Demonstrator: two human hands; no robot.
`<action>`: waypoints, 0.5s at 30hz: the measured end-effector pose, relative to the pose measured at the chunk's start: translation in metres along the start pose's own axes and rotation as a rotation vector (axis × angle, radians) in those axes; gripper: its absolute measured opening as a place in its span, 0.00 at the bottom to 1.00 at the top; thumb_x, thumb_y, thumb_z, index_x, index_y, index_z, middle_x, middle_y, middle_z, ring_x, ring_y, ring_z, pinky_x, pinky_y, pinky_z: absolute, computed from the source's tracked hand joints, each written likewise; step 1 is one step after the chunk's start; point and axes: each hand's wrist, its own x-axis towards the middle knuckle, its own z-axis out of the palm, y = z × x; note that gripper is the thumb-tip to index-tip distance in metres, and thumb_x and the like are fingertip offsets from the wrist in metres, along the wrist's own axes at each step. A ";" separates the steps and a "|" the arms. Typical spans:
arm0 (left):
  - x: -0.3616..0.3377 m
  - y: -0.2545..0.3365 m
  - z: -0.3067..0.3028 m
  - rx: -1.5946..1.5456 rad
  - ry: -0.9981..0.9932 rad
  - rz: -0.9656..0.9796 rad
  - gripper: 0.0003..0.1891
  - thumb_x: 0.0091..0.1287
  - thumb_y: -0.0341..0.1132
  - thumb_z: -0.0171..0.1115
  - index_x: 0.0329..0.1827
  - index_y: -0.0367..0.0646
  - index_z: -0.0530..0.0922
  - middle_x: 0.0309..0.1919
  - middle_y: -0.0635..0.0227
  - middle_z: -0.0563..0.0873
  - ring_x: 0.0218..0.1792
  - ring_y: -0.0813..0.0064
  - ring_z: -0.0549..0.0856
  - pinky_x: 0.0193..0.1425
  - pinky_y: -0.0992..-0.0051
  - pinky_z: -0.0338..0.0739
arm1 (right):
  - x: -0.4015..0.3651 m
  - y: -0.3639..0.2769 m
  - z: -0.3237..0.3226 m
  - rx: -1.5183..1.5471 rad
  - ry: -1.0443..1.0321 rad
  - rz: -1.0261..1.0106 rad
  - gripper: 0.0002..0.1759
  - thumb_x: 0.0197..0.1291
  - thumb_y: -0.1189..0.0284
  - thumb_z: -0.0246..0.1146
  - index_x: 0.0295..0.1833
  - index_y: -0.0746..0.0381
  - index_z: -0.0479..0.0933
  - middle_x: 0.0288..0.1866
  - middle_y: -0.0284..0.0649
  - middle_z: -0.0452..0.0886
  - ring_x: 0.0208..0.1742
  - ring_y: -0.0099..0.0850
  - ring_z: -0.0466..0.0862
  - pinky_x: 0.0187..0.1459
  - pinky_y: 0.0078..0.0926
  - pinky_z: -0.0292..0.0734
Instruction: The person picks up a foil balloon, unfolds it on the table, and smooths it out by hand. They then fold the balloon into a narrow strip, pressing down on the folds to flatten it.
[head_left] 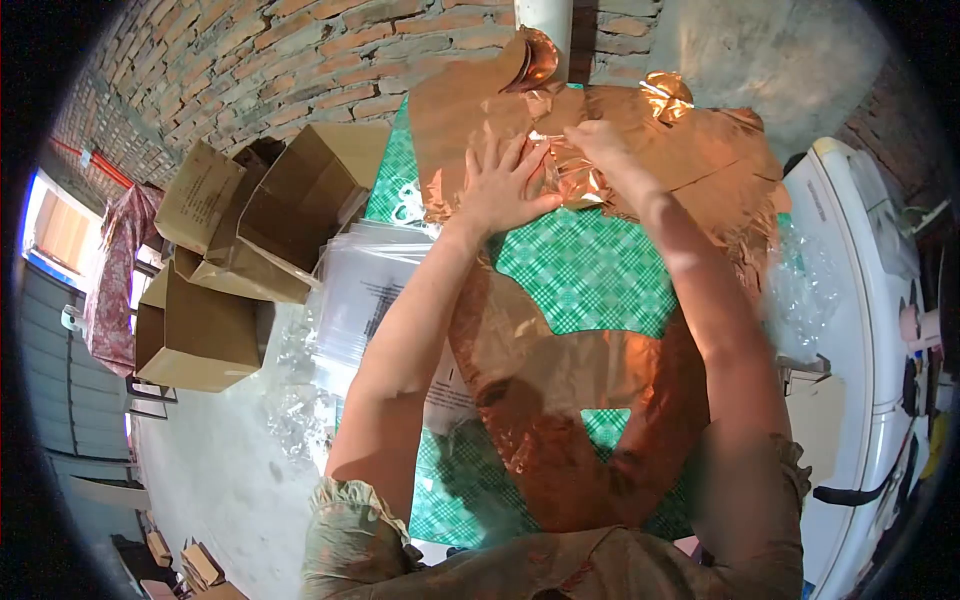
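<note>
Copper-coloured foil [460, 110] covers the far part of a green checked cloth [590, 265]. My left hand [500, 185] lies on it with the fingers spread. To its right, my right hand [597, 142] is closed at the foil, its fingers bent together; what they hold is too small to make out. Crinkled, shiny foil shows between the two hands. A large foil letter-like shape [560, 370] with a crossbar lies nearer my body. Rounded foil pieces [540, 58] stand at the back edge, and a crumpled foil piece [667, 95] is right of them.
Open cardboard boxes [210, 325] stand at the left. Clear plastic bags [360, 290] lie beside my left forearm. Crumpled clear plastic [800, 290] and a white appliance [850, 250] are at the right. A brick wall [300, 60] and white pipe [545, 18] rise behind.
</note>
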 end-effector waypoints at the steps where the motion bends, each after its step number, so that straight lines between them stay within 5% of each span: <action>1: 0.000 0.000 0.000 -0.001 0.004 -0.003 0.52 0.63 0.80 0.55 0.88 0.68 0.56 0.86 0.57 0.59 0.85 0.36 0.51 0.82 0.29 0.39 | -0.006 -0.014 -0.008 0.005 -0.021 -0.004 0.24 0.70 0.49 0.65 0.39 0.62 0.83 0.34 0.31 0.85 0.31 0.27 0.79 0.33 0.36 0.74; 3: -0.001 0.002 -0.001 -0.002 0.013 -0.006 0.51 0.63 0.80 0.55 0.87 0.69 0.57 0.86 0.57 0.59 0.85 0.36 0.50 0.82 0.29 0.39 | -0.051 -0.063 -0.046 0.072 -0.071 0.081 0.23 0.70 0.48 0.64 0.44 0.60 0.84 0.38 0.29 0.84 0.36 0.26 0.79 0.35 0.35 0.74; 7: 0.000 0.003 -0.002 0.022 0.002 -0.016 0.51 0.63 0.81 0.54 0.87 0.69 0.59 0.86 0.57 0.60 0.85 0.38 0.51 0.82 0.30 0.37 | -0.079 -0.119 -0.105 0.063 0.057 0.193 0.19 0.69 0.53 0.68 0.46 0.59 0.84 0.28 0.29 0.76 0.23 0.23 0.73 0.25 0.26 0.67; 8: 0.000 0.004 -0.004 0.038 -0.010 -0.016 0.50 0.63 0.81 0.53 0.87 0.69 0.60 0.86 0.57 0.60 0.85 0.38 0.51 0.82 0.30 0.37 | -0.094 -0.125 -0.120 0.182 0.112 -0.009 0.18 0.67 0.53 0.69 0.46 0.58 0.84 0.28 0.29 0.76 0.22 0.22 0.73 0.23 0.22 0.64; 10: -0.001 0.005 -0.005 0.058 -0.045 -0.032 0.50 0.63 0.82 0.52 0.86 0.70 0.60 0.85 0.57 0.61 0.85 0.40 0.52 0.82 0.30 0.37 | -0.112 -0.148 -0.155 0.334 0.263 -0.090 0.17 0.65 0.54 0.71 0.48 0.56 0.84 0.29 0.26 0.75 0.22 0.18 0.72 0.22 0.16 0.59; 15: 0.002 0.005 -0.009 0.052 -0.092 -0.043 0.54 0.60 0.84 0.52 0.87 0.69 0.59 0.86 0.57 0.59 0.87 0.44 0.46 0.83 0.30 0.34 | -0.121 -0.132 -0.259 0.470 0.149 -0.027 0.17 0.64 0.60 0.74 0.53 0.55 0.84 0.32 0.21 0.76 0.29 0.12 0.71 0.30 0.13 0.62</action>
